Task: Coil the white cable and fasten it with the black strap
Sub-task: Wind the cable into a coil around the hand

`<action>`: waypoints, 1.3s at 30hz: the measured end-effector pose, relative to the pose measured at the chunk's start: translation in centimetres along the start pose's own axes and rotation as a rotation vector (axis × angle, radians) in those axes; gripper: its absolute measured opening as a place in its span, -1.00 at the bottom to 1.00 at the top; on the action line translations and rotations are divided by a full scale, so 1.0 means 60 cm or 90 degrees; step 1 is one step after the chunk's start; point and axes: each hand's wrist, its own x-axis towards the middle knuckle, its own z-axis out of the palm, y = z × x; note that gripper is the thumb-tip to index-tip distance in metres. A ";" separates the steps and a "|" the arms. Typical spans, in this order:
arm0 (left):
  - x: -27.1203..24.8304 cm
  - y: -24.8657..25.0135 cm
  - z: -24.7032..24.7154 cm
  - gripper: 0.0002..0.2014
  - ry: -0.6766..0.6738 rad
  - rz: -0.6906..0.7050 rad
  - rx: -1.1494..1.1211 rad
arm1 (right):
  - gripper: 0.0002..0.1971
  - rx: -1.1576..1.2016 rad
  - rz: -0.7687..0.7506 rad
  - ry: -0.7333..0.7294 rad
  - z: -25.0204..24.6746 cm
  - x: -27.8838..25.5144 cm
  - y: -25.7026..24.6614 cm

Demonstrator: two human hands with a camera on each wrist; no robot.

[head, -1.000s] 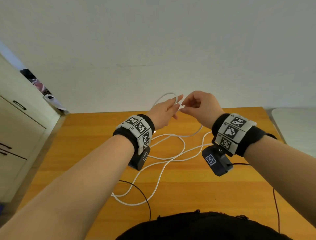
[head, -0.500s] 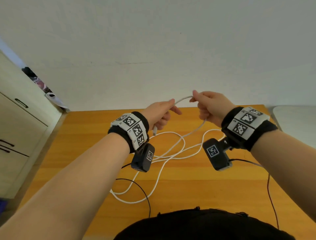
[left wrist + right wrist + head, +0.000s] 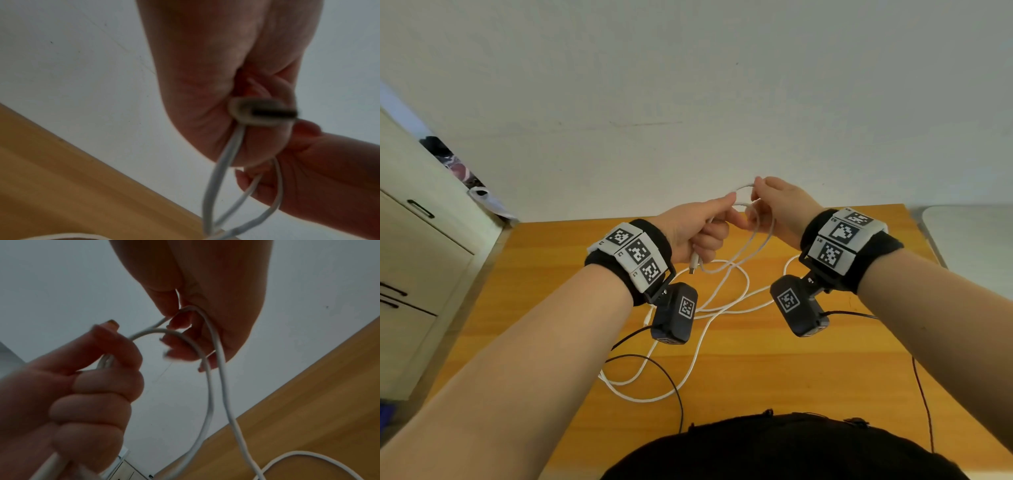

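The cable [image 3: 726,294] is held up above the table [image 3: 808,370], so that loops can hang free while being gathered. Its plug end [image 3: 693,264] is kept in the left hand [image 3: 698,233], whose grip is curled tight round the first loop; the plug juts out below the fist. The next stretch is pinched by the right hand [image 3: 780,212], close beside the left, apparently to be laid into that fist. Most of the cable lies loose on the table, uncoiled. No strap can be seen.
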 end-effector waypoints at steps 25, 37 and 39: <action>-0.031 0.026 0.003 -0.64 0.043 0.105 -0.528 | -0.94 -0.101 0.068 -0.006 0.015 -0.038 0.101; -0.039 0.024 0.003 -0.60 0.029 0.180 -0.554 | -0.85 -0.415 -0.036 0.134 0.048 -0.047 0.094; -0.035 0.023 0.001 -0.61 0.038 0.205 -0.508 | -0.82 -0.492 -0.059 0.078 0.053 -0.053 0.087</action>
